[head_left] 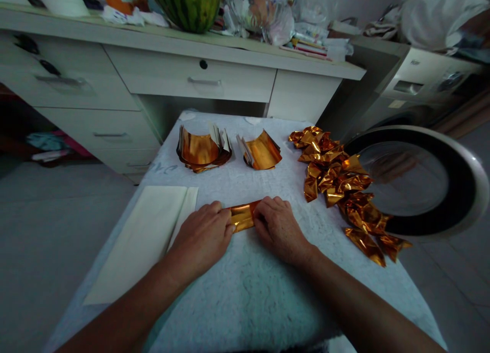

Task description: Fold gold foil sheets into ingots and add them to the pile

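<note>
A folded strip of shiny gold foil paper [242, 216] lies low over the cloth-covered surface, stretched between both hands. My left hand [209, 229] grips its left end, thumb and fingers pressed together. On the right end, my right hand [281, 228] is closed with its fingers curled over the foil. Beyond the hands stand two stacks of curved gold foil sheets, a larger stack [201, 147] at left and a smaller stack [262, 151] beside it. A heap of folded gold foil pieces [331, 174] spreads along the right side.
Folded white paper [143, 230] lies to the left of my left arm. A washing machine's round open door [459, 184] juts toward the right edge of the covered surface [260, 302]. Behind is a white desk [229, 82] with drawers, bearing a watermelon [187, 5] and plastic bags.
</note>
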Motion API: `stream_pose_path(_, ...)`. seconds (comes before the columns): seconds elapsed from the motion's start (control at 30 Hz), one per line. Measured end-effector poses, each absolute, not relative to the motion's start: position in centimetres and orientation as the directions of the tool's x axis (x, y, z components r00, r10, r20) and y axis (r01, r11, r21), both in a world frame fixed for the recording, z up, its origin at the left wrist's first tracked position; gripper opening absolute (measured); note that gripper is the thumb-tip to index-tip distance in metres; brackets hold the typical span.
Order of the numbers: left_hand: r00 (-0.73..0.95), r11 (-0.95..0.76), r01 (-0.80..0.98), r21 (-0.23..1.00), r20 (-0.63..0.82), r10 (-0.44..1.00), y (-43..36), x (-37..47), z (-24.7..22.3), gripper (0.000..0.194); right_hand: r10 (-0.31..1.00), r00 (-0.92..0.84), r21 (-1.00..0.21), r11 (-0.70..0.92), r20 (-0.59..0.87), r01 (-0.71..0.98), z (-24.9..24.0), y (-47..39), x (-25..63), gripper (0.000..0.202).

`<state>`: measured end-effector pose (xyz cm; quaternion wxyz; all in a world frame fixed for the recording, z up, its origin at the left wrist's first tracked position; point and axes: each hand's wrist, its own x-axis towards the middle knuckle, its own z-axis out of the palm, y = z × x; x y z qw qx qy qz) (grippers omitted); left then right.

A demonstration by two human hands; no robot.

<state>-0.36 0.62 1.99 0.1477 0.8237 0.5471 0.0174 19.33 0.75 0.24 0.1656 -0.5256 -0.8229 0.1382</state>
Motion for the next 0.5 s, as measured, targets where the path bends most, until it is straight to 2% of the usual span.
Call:
stream_pose_path(0.17,0.393,-0.357,0.882,0.307,-0.066,0.917,0.53,-0.47,1.77,0.003,0.914,-0.388,-0.400,0.401,0.118,0.824,0.15,0.79,19.26,0.007)
stream_pose_path(0.33,0.368,-0.371,0.890,0.266,0.064,0.928,0.31,-0.33,1.89,0.010,0.924,-0.369,-0.403,0.376,0.097,0.834,0.32,0.84,19.04,0.003)
stream_pose_path(0.5,0.416,-0.396,0.874,0.282,-0.013,0.909,0.45,-0.21,1.97,0.014,0.938,-0.337,-0.366,0.341,0.078,0.866,0.58,0.80,18.42,0.019)
